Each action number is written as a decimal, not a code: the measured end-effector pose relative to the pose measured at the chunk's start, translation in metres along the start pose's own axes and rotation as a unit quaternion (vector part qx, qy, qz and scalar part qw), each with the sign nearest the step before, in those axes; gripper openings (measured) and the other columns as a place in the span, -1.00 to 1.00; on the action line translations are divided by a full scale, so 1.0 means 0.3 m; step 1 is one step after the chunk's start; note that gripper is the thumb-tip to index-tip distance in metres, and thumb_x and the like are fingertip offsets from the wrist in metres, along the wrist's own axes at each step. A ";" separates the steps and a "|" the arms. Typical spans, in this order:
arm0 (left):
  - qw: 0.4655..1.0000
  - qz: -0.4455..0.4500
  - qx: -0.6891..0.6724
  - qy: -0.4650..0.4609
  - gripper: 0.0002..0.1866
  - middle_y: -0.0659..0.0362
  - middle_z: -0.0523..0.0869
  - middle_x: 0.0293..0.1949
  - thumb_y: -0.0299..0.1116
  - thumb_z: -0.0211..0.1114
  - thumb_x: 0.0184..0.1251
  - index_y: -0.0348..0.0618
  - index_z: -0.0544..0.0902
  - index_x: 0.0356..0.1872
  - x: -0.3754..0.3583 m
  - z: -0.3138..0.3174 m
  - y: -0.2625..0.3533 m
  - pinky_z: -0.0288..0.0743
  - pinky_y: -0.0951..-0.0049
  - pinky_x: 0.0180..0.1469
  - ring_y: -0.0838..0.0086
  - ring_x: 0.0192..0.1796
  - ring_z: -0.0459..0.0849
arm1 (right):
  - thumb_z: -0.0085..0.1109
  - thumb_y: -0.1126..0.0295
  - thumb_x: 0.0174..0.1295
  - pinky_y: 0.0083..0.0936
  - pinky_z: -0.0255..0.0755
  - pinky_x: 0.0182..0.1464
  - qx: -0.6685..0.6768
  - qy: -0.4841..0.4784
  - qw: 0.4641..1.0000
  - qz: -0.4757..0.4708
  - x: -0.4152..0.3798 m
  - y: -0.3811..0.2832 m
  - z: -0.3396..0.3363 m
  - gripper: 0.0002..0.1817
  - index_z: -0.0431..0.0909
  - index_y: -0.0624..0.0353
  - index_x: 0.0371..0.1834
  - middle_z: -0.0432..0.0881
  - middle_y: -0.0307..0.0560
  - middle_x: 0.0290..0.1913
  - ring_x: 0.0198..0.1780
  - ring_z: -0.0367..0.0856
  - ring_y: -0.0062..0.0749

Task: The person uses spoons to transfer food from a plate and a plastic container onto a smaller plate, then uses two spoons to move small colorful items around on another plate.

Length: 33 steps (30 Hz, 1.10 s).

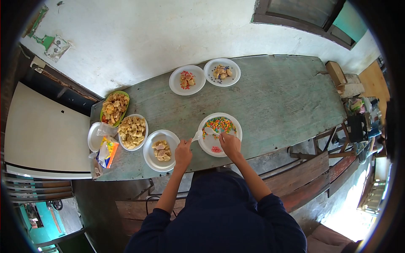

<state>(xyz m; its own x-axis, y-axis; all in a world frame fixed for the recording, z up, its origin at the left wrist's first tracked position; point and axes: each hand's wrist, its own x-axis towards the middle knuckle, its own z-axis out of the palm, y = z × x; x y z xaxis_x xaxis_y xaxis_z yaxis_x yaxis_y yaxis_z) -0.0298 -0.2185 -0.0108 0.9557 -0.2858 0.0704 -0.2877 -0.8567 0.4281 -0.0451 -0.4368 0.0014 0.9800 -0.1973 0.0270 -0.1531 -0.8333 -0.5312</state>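
My left hand (183, 153) is closed on a white plastic spoon (197, 135), between two white plates. My right hand (230, 146) grips another white spoon (210, 131), whose bowl is over the colored candies (220, 125) on the right plate (203, 146). A small group of pink candies (216, 149) lies apart near that plate's front. Left of my left hand, a white plate (148, 160) holds pale food chunks (161, 150).
Two plates at the back hold chunks with red candies (187, 79) and dark candies (222, 72). At the left stand a heaped bowl (133, 131), a green dish (102, 117), an empty white plate (93, 137) and an orange packet (111, 152). Boxes (336, 74) stand far right.
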 end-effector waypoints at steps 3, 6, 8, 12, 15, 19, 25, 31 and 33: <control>1.000 -0.009 -0.011 0.003 -0.57 0.03 0.49 -0.27 -0.61 0.06 -0.02 -0.11 0.55 -0.03 0.001 -0.015 0.005 0.44 0.22 -0.17 0.17 -0.19 0.54 | -0.01 0.20 0.19 -0.15 0.40 -0.48 -0.012 -0.013 1.000 -0.004 0.010 -0.007 0.007 -0.78 0.53 0.08 -0.42 0.58 0.06 -0.56 -0.50 0.58 -0.04; 1.000 -0.006 -0.008 0.002 -0.57 0.03 0.49 -0.27 -0.61 0.05 -0.02 -0.11 0.55 -0.04 0.002 -0.018 -0.002 0.44 0.22 -0.18 0.17 -0.19 0.54 | -0.01 0.20 0.18 -0.15 0.40 -0.47 -0.011 -0.021 1.000 0.003 0.010 -0.004 0.014 -0.78 0.53 0.08 -0.42 0.58 0.07 -0.56 -0.50 0.58 -0.04; 1.000 0.000 0.004 -0.005 -0.57 0.06 0.49 -0.27 -0.58 0.07 0.00 -0.11 0.54 -0.02 0.004 -0.009 -0.010 0.44 0.24 -0.18 0.21 -0.18 0.54 | 0.00 0.20 0.18 -0.16 0.41 -0.46 -0.008 -0.024 1.000 0.008 0.008 0.007 0.021 -0.78 0.54 0.08 -0.40 0.58 0.08 -0.56 -0.49 0.58 -0.04; 1.000 -0.003 0.000 -0.011 -0.57 0.06 0.50 -0.26 -0.58 0.07 0.00 -0.11 0.54 -0.02 0.014 0.002 -0.020 0.44 0.24 -0.18 0.22 -0.17 0.54 | 0.02 0.18 0.15 -0.18 0.43 -0.42 0.060 0.008 0.997 0.056 0.001 0.043 0.042 -0.76 0.58 0.07 -0.34 0.59 0.09 -0.51 -0.46 0.58 -0.01; 1.000 -0.005 0.001 -0.018 -0.56 0.06 0.50 -0.25 -0.59 0.08 -0.02 -0.10 0.54 -0.02 0.025 -0.008 -0.012 0.44 0.25 -0.19 0.22 -0.17 0.54 | 0.03 0.17 0.13 -0.17 0.44 -0.39 0.105 0.023 0.990 0.087 -0.010 0.069 0.041 -0.76 0.60 0.06 -0.34 0.60 0.09 -0.50 -0.43 0.58 0.01; 1.000 0.006 0.011 -0.011 -0.55 0.06 0.50 -0.25 -0.59 0.12 -0.05 -0.10 0.54 -0.02 0.040 -0.009 -0.018 0.44 0.25 -0.19 0.23 -0.16 0.54 | 0.10 0.17 0.08 -0.28 0.42 -0.45 0.136 0.024 0.986 0.092 -0.050 0.104 0.005 -0.77 0.63 0.06 -0.39 0.59 0.03 -0.56 -0.51 0.59 -0.12; 0.999 0.031 -0.015 0.007 -0.55 -0.02 0.51 -0.29 -0.64 0.05 -0.06 -0.12 0.56 -0.05 0.064 -0.001 -0.017 0.45 0.21 -0.19 0.13 -0.22 0.55 | 0.12 0.19 0.06 -0.27 0.40 -0.47 0.060 -0.017 0.998 0.025 -0.102 0.105 -0.111 -0.80 0.63 0.04 -0.42 0.57 0.00 -0.60 -0.53 0.57 -0.11; 1.000 0.025 -0.010 -0.012 -0.55 0.00 0.51 -0.31 -0.63 0.07 -0.07 -0.11 0.57 -0.06 0.076 0.002 0.001 0.44 0.21 -0.19 0.14 -0.22 0.55 | 0.06 0.17 0.10 -0.20 0.43 -0.44 0.019 0.022 0.999 0.037 -0.015 0.051 -0.070 -0.77 0.62 0.04 -0.40 0.59 0.05 -0.55 -0.50 0.58 -0.05; 1.000 0.022 0.001 -0.017 -0.55 0.04 0.51 -0.29 -0.61 0.09 -0.06 -0.07 0.56 -0.04 0.080 0.011 -0.014 0.43 0.23 -0.20 0.19 -0.20 0.55 | 0.04 0.17 0.10 -0.18 0.43 -0.45 0.007 0.005 0.999 0.039 0.021 0.012 -0.055 -0.76 0.61 0.06 -0.42 0.59 0.06 -0.55 -0.51 0.57 -0.03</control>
<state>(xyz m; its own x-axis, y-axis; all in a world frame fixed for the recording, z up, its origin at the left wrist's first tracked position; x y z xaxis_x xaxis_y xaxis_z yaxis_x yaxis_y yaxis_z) -0.0057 -0.2231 -0.0140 0.9393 -0.3381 0.0583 -0.3300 -0.8439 0.4231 -0.0416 -0.4497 0.0137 0.9638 -0.2666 -0.0064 -0.2271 -0.8082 -0.5434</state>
